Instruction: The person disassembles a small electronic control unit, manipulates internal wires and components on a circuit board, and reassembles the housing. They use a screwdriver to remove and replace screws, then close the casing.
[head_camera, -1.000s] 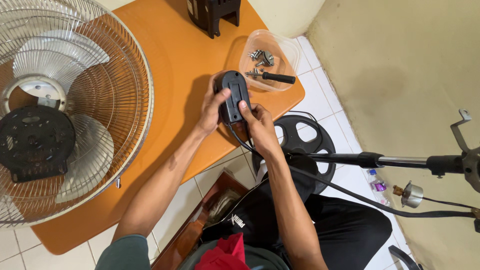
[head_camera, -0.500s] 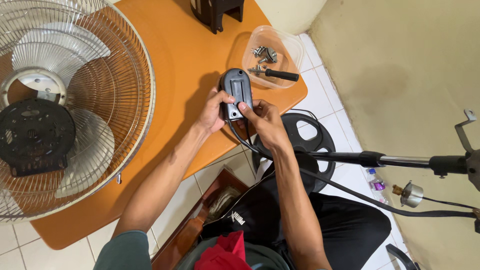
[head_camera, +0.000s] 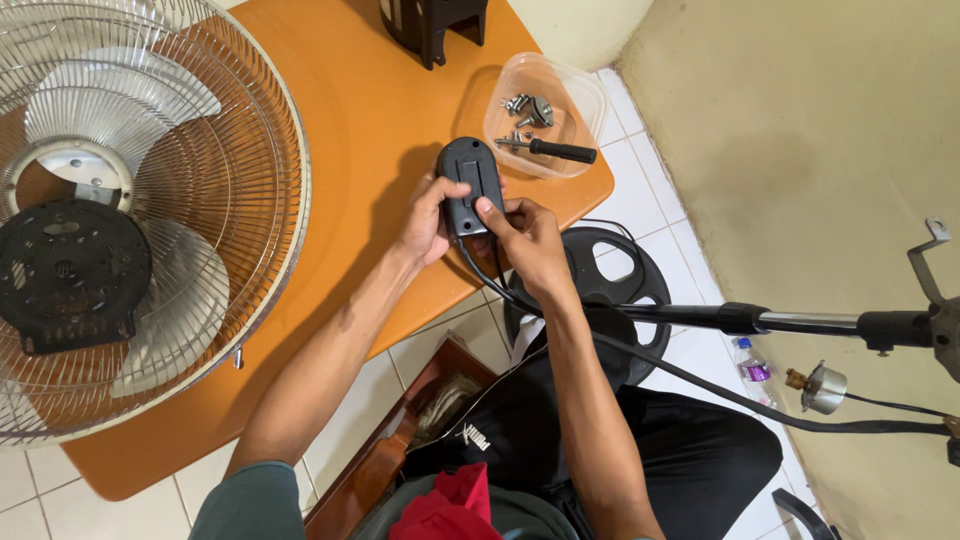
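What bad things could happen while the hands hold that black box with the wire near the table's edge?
The black box is gripped by the left hand and right hand close to the table edge, so it might slip off. Its cable trails across the lap and could snag. The clear tub of screws sits near the edge and could get knocked.

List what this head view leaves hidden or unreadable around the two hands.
- Underside of the black housing: faces the orange table.
- Left hand fingertips: wrapped behind the housing.
- Small hardware in the clear tub: too small to sort.
- Fan cage: cut off by left edge.
- Right hand palm: faces down.
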